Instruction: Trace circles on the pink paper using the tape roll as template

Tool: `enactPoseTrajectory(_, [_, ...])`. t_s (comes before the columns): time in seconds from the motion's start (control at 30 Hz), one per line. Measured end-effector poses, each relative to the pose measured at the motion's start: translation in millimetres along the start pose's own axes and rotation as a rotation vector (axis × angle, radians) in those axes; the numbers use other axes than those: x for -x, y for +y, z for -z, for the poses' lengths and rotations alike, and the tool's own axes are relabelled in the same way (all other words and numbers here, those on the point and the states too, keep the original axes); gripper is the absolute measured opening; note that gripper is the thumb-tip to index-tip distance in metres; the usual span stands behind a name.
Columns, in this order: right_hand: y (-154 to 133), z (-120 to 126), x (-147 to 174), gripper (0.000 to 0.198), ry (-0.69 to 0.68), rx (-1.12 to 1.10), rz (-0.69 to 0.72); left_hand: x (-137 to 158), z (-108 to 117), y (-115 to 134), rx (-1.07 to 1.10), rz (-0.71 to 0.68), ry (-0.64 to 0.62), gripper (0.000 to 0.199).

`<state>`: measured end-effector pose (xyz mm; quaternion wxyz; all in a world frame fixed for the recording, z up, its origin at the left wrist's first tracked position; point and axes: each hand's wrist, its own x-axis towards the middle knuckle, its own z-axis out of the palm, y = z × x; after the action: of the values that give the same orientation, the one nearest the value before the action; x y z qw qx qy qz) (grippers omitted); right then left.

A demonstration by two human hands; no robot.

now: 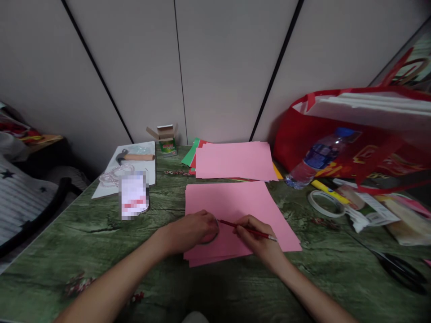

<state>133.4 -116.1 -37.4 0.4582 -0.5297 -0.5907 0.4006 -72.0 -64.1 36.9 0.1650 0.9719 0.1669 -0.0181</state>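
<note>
A pink sheet of paper (235, 197) lies on top of a small stack in front of me. My left hand (195, 229) rests on the sheet's left part, its fingers bent over a round, thin-rimmed object (212, 237) that they partly cover; its kind I cannot make out. Between the thumb and fingers of my right hand (257, 235) is a dark red pencil (229, 223), slanted low over the paper. Its tip points left, close to the rim of the round object.
More pink sheets (234, 160) lie behind, over coloured ones. A hammer (138, 157), a small open box (167, 144) and a blurred-out item (133, 195) are on the left. On the right are a water bottle (316, 159), tape roll (325, 204), scissors (400, 269) and red bag (292, 130).
</note>
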Motion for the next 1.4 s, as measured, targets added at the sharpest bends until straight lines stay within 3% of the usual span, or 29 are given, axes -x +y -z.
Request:
enactPoseTrajectory(0.17, [-6.1,1.6,4.7,0.017,-0.065,0.095,0.024,3.5,-8.1,-7.6,0.004,0.089,-0.017,0.032])
enactPoseTrajectory(0.47, [-14.5,-8.1,24.4,0.007,-0.161,0.361,0.228,4.6,-8.5,-18.0,0.052,0.155,-0.026,0.040])
enactPoseTrajectory(0.73, [-10.3,-19.0,39.1,0.012,-0.156,0.373,0.211,5.5,-2.9,-15.4,0.022,0.195,-0.039,0.058])
enactPoseTrajectory(1.07, [-29.4,-24.1,54.3,0.015,-0.222,0.448,0.150,3.4,-1.5,-14.7,-0.005,0.133,-0.085,0.041])
enactPoseTrajectory(1.2, [-32.7,-27.0,59.0,0.012,-0.226,0.477,0.274,3.2,-0.6,-13.7,-0.003,0.123,-0.101,0.034])
enactPoseTrajectory(1.4, [-30.8,-27.9,63.5,0.022,-0.330,0.305,0.359,2.1,0.1,-15.7,-0.003,0.129,-0.132,0.036])
